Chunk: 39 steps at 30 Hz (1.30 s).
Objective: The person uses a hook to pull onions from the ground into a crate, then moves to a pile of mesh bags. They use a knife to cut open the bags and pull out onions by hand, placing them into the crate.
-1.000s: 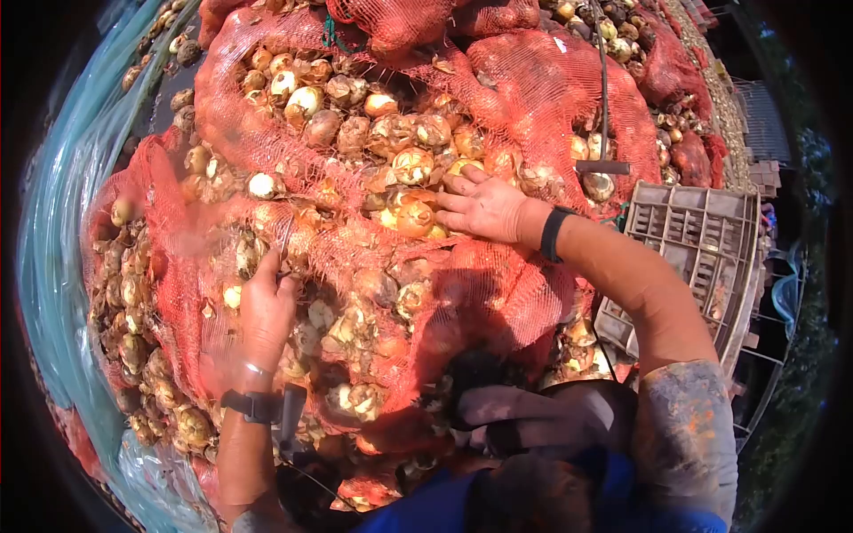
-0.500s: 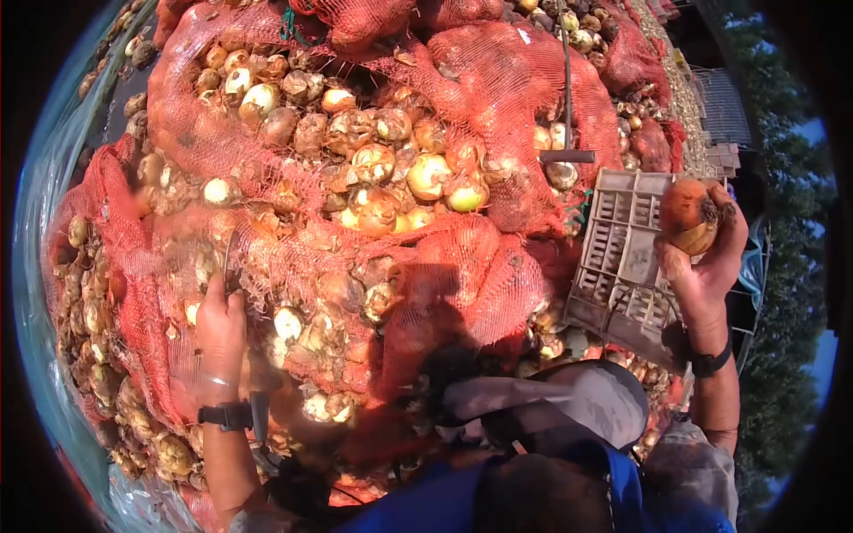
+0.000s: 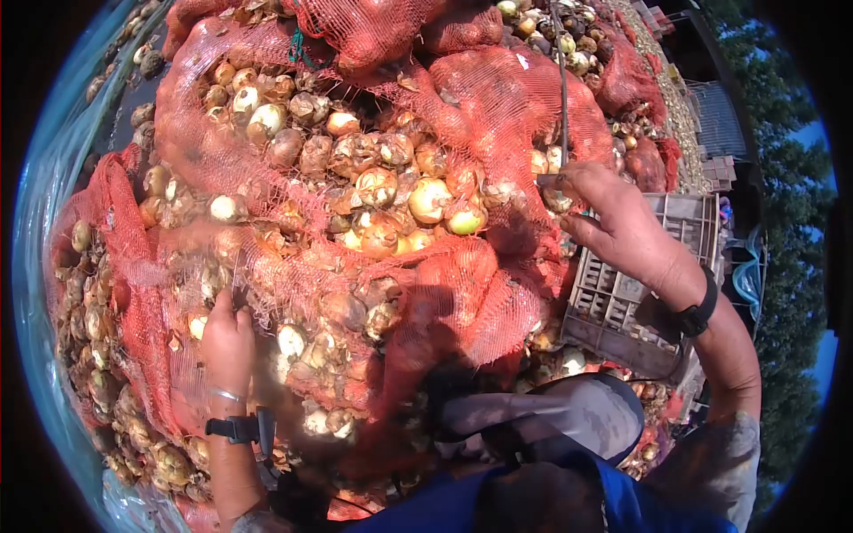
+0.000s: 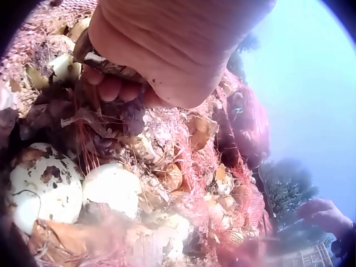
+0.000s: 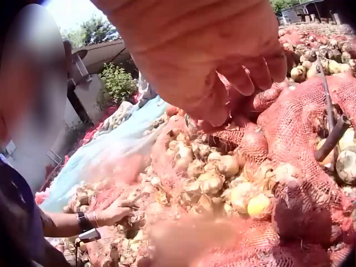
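In the head view my left hand [image 3: 228,346] is low over the red mesh and onions at the left. It grips a thin-bladed hand tool [image 3: 236,274]; the worn dark handle [image 4: 105,62] shows under the curled fingers in the left wrist view. My right hand [image 3: 626,226] is raised at the right, fingers loosely bent and holding nothing, overlapping the grey plastic crate [image 3: 593,342] in this view. Left of it, a yellow onion [image 3: 429,201] and a greenish onion [image 3: 465,222] sit among dry-skinned ones in a split red mesh bag [image 3: 484,115].
A metal rod with a crossbar handle [image 5: 334,139] leans on the bags beyond my right hand. Clear blue plastic sheeting [image 3: 53,231] runs down the left side. More filled mesh bags [image 3: 360,31] are piled at the far end. My knee [image 3: 569,413] is in front.
My right hand lifted an onion from the pile and carried it right past the crate; now it is back further left without the onion. The left hand keeps its grip on the tool.
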{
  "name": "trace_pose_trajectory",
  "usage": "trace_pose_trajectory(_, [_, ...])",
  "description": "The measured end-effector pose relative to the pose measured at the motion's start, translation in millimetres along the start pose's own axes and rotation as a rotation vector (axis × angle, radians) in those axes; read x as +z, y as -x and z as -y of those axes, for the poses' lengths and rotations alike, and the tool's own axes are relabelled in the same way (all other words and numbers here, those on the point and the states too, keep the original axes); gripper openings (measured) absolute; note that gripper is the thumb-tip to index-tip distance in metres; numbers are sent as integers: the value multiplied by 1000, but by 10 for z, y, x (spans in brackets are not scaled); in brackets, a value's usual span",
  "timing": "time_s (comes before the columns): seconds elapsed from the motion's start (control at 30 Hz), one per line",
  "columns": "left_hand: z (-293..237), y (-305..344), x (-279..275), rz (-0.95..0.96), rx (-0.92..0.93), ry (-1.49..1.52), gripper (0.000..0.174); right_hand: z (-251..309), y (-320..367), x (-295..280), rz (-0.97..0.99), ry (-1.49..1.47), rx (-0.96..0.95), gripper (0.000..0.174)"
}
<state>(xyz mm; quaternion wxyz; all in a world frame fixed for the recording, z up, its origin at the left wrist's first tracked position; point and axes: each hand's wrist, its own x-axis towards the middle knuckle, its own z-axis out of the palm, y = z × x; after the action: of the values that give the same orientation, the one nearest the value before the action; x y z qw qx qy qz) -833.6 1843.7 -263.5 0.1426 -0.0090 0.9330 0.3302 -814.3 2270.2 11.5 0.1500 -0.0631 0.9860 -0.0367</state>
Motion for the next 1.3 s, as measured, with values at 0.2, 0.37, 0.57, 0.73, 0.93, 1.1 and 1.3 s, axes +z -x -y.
trace_pose_trajectory(0.2, [-94, 25, -36, -20, -13, -29, 34, 134, -1184, 1766, 250, 172, -126, 51])
trace_pose_trajectory(0.37, [-59, 21, -14, -31, 12, -29, 32, 24, -1303, 2542, -61, 572, -319, 62])
trace_pose_trajectory(0.57, [-22, 50, 19, -73, 27, -22, 34, 171, -1170, 2131, 42, 136, -233, 65])
trace_pose_trajectory(0.73, [-63, 23, 99, -13, -10, -136, 37, 338, -649, 1324, 43, -68, -86, 69])
trace_pose_trajectory(0.93, [176, 27, 206, -73, 85, -103, 41, -112, 557, -660, -691, 389, 63, 60])
trace_pose_trajectory(1.1, [148, 15, 207, -82, 105, -102, 43, -593, 1477, -988, -570, 666, 608, 55])
trace_pose_trajectory(1.3, [-184, 81, 87, -14, 87, 167, 36, 118, 686, 167, -102, -266, 179, 46])
